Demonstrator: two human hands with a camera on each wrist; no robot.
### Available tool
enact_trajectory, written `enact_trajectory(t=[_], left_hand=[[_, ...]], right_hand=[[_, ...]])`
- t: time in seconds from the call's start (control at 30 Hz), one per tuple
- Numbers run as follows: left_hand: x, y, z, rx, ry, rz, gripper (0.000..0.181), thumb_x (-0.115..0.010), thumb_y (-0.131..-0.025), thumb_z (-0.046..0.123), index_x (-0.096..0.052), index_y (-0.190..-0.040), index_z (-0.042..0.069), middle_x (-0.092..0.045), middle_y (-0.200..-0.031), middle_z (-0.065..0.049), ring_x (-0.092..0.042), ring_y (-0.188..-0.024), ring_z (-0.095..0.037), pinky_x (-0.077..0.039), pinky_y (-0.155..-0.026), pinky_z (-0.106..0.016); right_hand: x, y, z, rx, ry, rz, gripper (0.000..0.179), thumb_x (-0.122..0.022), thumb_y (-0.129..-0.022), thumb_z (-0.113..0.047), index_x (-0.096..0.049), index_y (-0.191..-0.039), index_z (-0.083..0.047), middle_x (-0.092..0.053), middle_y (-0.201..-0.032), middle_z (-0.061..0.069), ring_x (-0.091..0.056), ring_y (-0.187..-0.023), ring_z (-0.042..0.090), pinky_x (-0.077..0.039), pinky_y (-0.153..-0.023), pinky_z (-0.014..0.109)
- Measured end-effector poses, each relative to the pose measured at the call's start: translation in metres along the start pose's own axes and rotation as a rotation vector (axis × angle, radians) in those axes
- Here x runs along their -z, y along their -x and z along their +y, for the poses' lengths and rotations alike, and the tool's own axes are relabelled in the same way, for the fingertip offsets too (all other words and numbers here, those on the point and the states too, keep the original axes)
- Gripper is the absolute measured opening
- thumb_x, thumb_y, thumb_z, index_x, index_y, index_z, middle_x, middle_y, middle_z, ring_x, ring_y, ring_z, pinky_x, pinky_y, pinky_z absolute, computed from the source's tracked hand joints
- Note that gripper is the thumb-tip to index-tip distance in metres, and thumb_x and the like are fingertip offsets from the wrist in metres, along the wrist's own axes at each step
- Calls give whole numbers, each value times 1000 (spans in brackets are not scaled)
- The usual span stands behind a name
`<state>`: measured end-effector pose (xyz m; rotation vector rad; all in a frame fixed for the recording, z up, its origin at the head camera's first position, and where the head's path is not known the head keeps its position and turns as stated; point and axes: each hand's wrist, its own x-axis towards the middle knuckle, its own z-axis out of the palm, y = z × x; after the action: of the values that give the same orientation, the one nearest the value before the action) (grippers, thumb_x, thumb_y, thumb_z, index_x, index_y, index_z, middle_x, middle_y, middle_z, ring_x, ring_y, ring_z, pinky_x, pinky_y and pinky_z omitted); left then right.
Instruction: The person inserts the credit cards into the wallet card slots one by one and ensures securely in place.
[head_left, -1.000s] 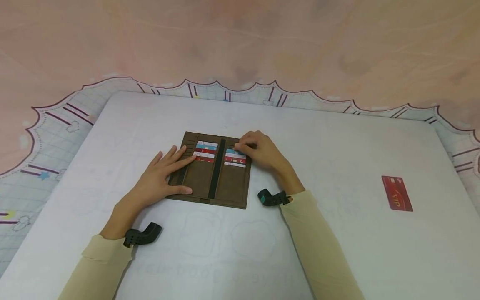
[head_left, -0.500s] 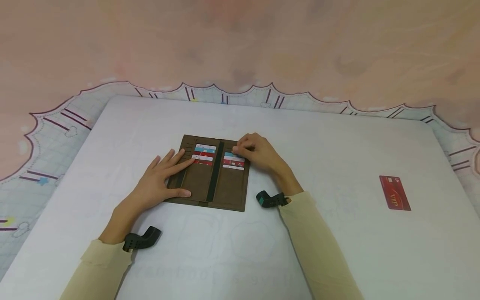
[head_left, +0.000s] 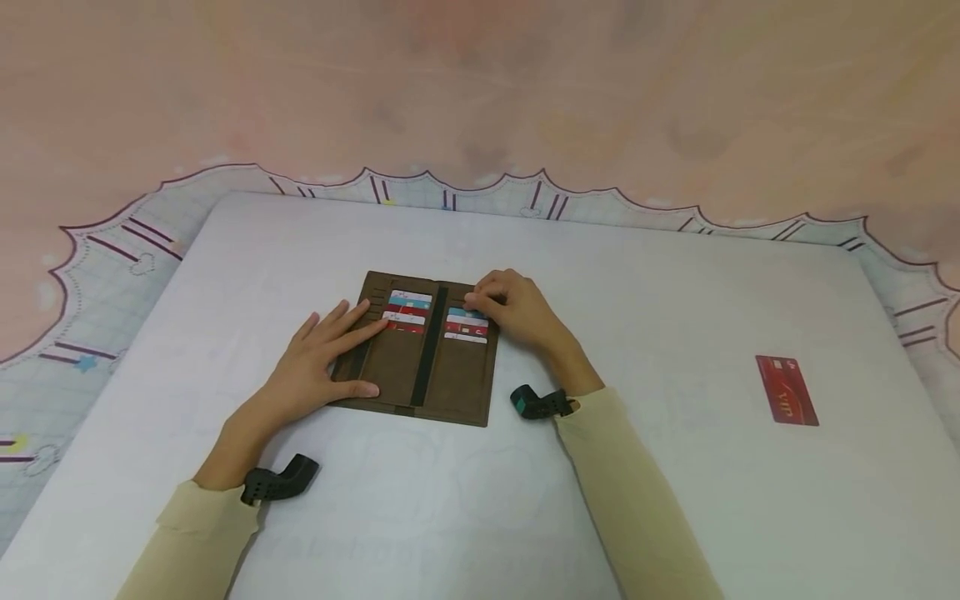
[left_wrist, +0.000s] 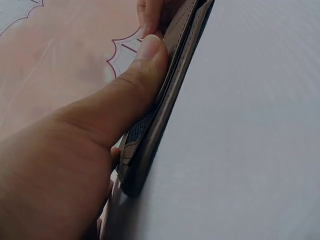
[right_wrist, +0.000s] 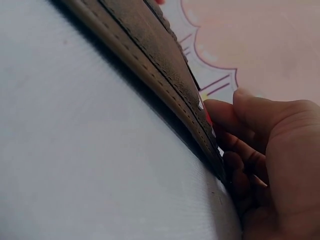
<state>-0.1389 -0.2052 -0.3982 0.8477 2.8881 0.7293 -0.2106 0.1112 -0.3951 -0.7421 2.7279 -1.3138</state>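
A brown bifold wallet lies spread on the white table, with a dark band down its middle. My left hand rests on its left half with spread fingers; in the left wrist view the thumb presses along the lower edge. Beside the index fingertip are several layered cards in slots. At the upper right slots my right hand pinches the top edge of a blue card between thumb and index finger, the other fingers curled. Red and white cards show below it. The right wrist view largely hides the pinch.
A red VIP card lies alone on the table at the right. Black wrist cameras sit on both wrists. Behind the table's far edge hangs a peach cloth with a scalloped, patterned border.
The head view has tilted slightly, so everything sits a little lower in it. Both hands keep practically the same place on the wallet, and the red VIP card lies where it was.
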Motion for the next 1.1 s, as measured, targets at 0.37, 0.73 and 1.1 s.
enact_trajectory(t=[0.37, 0.73, 1.1], left_hand=[[1, 3, 6, 21, -50, 7, 85, -73, -77, 55, -36, -149, 29, -22, -157, -8, -12, -144, -32, -2, -114, -55], [-5, 1, 5, -27, -57, 68, 87, -77, -73, 53, -40, -147, 26, -25, -155, -12, -14, -143, -34, -3, -112, -58], [-5, 3, 2, -90, -62, 113, 79, -67, -82, 56, -39, -148, 22, -27, -155, -11, -15, -143, -35, -5, -111, -59]], right_hand=[[3, 0, -5, 2, -5, 0, 19, -63, -94, -28, -75, -97, -13, -67, -96, -3, -53, -94, 14, -44, -88, 32], [51, 19, -16, -25, -67, 114, 22, -58, -97, -21, -70, -107, -6, -67, -105, 1, -58, -98, 14, -48, -91, 32], [139, 90, 10, -83, 68, 216, 24, -59, -96, -15, -65, -118, -7, -65, -114, 8, -55, -100, 3, -44, -93, 21]])
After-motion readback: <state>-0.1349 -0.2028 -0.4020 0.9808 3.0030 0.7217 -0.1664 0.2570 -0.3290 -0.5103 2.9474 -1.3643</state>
